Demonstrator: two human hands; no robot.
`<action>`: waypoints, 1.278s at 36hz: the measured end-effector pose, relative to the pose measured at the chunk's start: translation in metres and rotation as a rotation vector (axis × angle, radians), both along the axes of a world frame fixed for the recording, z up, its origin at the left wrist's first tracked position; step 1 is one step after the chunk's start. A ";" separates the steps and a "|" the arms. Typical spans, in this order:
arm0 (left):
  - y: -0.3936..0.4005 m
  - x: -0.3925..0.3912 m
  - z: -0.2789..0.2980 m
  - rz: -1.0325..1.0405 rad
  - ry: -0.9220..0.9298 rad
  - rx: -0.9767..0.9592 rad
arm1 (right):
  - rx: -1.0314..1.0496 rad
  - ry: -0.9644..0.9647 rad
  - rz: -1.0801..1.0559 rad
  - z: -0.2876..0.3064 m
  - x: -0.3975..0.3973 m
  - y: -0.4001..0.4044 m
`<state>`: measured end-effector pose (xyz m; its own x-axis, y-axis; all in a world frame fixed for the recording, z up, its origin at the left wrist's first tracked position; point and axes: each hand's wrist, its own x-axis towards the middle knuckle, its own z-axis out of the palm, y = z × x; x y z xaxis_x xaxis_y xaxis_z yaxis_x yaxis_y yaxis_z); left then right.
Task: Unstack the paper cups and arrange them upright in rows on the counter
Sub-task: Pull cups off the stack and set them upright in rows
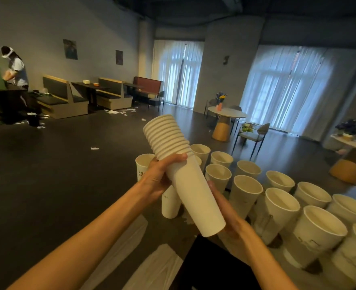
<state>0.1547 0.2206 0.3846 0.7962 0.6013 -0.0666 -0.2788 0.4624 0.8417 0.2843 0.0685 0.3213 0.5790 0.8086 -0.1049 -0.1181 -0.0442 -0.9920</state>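
**Stack held mid-air, next cup not yet off**

Nested stack of white paper cups [185, 176] was tilted over the counter, rims away from the person. Left hand [158, 176] wrapped fingers + thumb round it just below the rims, prob. to steady it. Right hand [225, 214] cupped the outermost cup's base end, likely to pull it free. Upright white paper cups [277, 206] stood in rows on grey counter [193, 225] just beyond, leaving the near side free.

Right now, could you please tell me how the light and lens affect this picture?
Head view: the curtained windows glare pale blue, the room is dim, the wide lens bends the edges, and the stack in both hands is sharp.
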 end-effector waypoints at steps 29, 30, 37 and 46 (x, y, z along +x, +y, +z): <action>0.007 0.011 0.011 0.482 -0.147 0.343 | -0.125 -0.409 -0.147 -0.049 0.005 -0.005; 0.010 0.009 0.013 0.488 -0.165 0.350 | -0.135 -0.412 -0.150 -0.052 0.006 -0.003; 0.015 0.002 0.021 0.434 -0.215 0.381 | -0.169 -0.354 -0.192 -0.061 0.011 0.007; -0.008 0.014 0.017 0.234 -0.211 0.239 | -0.215 -0.211 -0.082 -0.082 0.030 -0.006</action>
<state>0.1686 0.2129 0.4018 0.6174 0.7468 0.2473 -0.5316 0.1644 0.8309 0.3138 0.0626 0.2391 0.6682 0.7309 -0.1391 0.0772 -0.2541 -0.9641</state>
